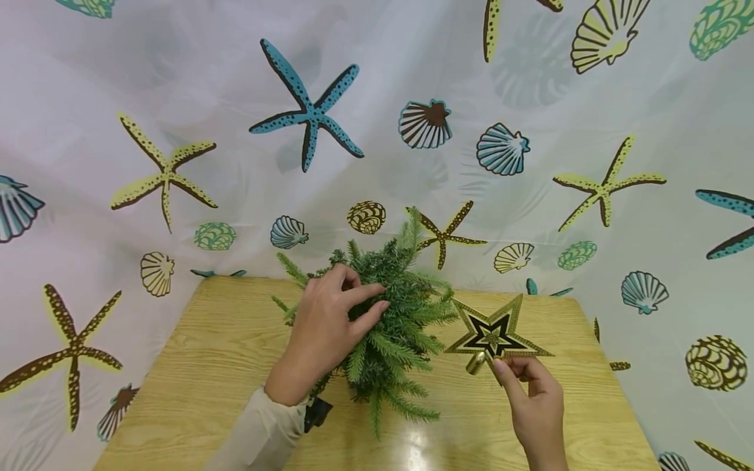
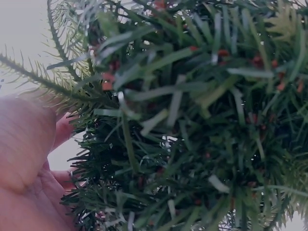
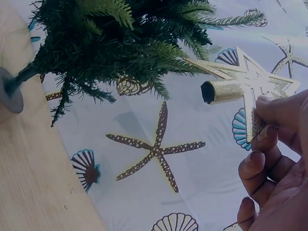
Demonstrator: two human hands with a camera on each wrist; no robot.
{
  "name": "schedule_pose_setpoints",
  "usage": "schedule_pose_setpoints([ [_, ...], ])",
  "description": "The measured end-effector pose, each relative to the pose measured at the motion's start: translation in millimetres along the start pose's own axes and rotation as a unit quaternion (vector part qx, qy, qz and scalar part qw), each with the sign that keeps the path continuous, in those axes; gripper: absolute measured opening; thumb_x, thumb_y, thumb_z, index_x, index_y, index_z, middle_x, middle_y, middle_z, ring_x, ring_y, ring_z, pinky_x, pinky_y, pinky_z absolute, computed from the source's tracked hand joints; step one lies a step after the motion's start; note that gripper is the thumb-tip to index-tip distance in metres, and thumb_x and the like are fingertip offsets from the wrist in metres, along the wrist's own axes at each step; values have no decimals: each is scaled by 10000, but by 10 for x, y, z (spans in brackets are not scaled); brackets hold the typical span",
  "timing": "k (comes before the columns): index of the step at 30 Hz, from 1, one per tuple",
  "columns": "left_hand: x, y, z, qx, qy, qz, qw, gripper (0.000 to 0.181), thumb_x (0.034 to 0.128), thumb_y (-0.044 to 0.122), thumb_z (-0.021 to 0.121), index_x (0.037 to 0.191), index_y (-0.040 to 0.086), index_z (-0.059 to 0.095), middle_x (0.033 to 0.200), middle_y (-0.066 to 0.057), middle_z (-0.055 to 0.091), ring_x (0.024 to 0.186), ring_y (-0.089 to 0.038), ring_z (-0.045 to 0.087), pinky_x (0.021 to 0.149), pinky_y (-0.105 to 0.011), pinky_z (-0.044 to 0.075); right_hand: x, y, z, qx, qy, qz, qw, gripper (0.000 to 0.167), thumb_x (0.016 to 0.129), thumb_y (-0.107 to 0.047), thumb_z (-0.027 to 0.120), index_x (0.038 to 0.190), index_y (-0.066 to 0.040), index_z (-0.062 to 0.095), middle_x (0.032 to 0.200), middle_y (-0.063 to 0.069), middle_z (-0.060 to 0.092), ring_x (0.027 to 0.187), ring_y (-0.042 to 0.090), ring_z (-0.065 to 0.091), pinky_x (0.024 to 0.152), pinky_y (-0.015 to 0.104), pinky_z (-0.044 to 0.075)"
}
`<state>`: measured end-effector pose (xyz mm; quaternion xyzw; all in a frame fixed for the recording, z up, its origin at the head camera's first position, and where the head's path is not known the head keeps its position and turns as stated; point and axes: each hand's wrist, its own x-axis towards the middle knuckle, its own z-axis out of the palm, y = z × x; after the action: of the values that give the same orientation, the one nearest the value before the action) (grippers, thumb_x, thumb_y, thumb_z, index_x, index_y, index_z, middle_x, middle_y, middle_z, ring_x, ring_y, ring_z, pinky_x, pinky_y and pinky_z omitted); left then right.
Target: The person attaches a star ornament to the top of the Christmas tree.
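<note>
A small artificial Christmas tree (image 1: pixel 394 327) stands on the wooden table, seen from above. My left hand (image 1: pixel 332 320) is at its top, with thumb and index finger bent around the upper twigs; the other fingertips are hidden. Dark green needles fill most of the left wrist view, beside part of the left hand (image 2: pixel 29 163). To the right of the tree, my right hand (image 1: pixel 536 399) pinches a gold star tree topper (image 1: pixel 491 333) by a lower point. The topper's hollow socket (image 3: pixel 219 91) faces the tree in the right wrist view, apart from the branches.
The light wooden table (image 1: pixel 224 366) carries the tree near its back middle. A white curtain (image 1: pixel 377 176) printed with starfish and shells hangs behind and along both sides. The tree's round base (image 3: pixel 12 94) shows in the right wrist view.
</note>
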<state>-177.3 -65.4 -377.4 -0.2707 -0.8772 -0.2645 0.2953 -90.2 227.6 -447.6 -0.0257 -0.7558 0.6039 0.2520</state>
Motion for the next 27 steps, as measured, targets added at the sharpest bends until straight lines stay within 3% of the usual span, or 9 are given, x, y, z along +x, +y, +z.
schedule_pose_setpoints([
  [16,-10,17,45,-10,213,-70,9997,162,885,236,846,1025,153,847,912,-38,560,749,-188,479,726,-463,413,182,-145,63,285,90,-738,9968,48,940,108,685,921,150,671,811,31,651,772,142,592,764,214,474],
  [27,-44,24,90,-111,368,-166,9991,151,890,233,847,1018,153,848,921,-42,564,730,-186,464,733,-455,374,352,-244,132,583,-83,-1238,9906,47,954,113,662,953,160,662,849,40,661,769,150,598,747,221,483],
])
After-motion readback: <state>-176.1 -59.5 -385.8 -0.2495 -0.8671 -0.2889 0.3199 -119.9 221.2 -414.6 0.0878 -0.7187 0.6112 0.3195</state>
